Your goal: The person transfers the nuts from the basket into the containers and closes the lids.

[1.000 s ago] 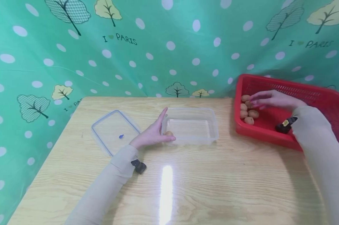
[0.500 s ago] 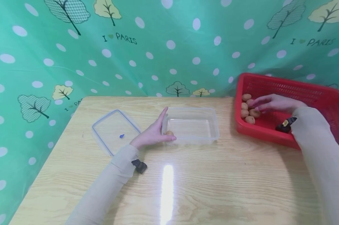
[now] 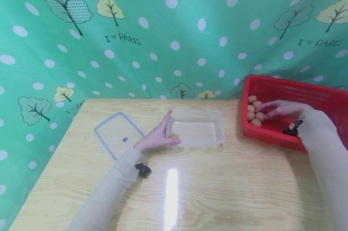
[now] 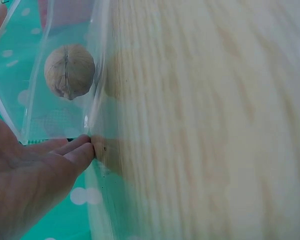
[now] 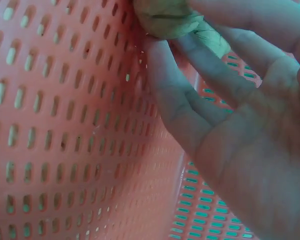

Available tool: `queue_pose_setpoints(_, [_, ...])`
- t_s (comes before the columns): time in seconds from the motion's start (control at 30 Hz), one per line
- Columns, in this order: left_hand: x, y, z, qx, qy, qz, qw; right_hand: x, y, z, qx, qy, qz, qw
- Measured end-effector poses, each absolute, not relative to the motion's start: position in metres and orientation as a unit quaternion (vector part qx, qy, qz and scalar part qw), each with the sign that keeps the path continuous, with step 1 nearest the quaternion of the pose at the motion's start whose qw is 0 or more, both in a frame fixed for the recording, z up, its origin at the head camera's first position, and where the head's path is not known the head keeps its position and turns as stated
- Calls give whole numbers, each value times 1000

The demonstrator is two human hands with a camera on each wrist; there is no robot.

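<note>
At the left end of a clear plastic container [image 3: 197, 141], my left hand [image 3: 157, 137] holds it, thumb along the near wall and fingers by the far corner. One walnut [image 4: 69, 71] lies inside, at that same end. My right hand [image 3: 287, 109] reaches into the red basket [image 3: 273, 138]. Its thumb and fingers close around a walnut [image 5: 166, 17], partly cut off by the top of the right wrist view. Several more walnuts [image 3: 250, 108] lie bunched along the basket's left wall.
A clear lid [image 3: 111, 131] with a blue rim lies left of the container, partly under my left wrist, with a small blue piece [image 3: 125, 139] on it. Behind the wooden table [image 3: 220, 192] hangs a green dotted cloth [image 3: 159, 48].
My right hand has lowered among the walnuts at the basket's left side, and its fingers have come around one. My left hand stays at the container.
</note>
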State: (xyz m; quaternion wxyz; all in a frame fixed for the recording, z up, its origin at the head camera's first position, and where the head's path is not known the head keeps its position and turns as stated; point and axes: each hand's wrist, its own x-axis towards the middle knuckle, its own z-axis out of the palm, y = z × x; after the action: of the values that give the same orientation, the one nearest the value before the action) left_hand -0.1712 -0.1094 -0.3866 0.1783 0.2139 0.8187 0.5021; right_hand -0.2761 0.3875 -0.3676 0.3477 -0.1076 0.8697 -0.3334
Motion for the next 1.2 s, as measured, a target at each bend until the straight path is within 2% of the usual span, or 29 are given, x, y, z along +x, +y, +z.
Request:
queue_pose_setpoints(0.17, [-173, -109, -389, 211, 820, 502, 178, -277, 388, -370, -106, 877, -321, 343])
queue_pose_setpoints(0.33, [-184, -112, -413, 212, 824, 499, 166, -278, 388, -369, -112, 879, -319, 338])
queue_pose_setpoints(0.6, [-172, -109, -387, 207, 818, 503, 185, -275, 390, -364, -101, 888, -321, 313])
queue_pose_setpoints(1.0, [-168, -108, -381, 203, 823, 496, 187, -271, 389, -352, -122, 886, -336, 294])
queue_pose_setpoints(1.2, [-174, -109, -391, 204, 825, 494, 186, -268, 386, -346, -118, 896, -320, 285])
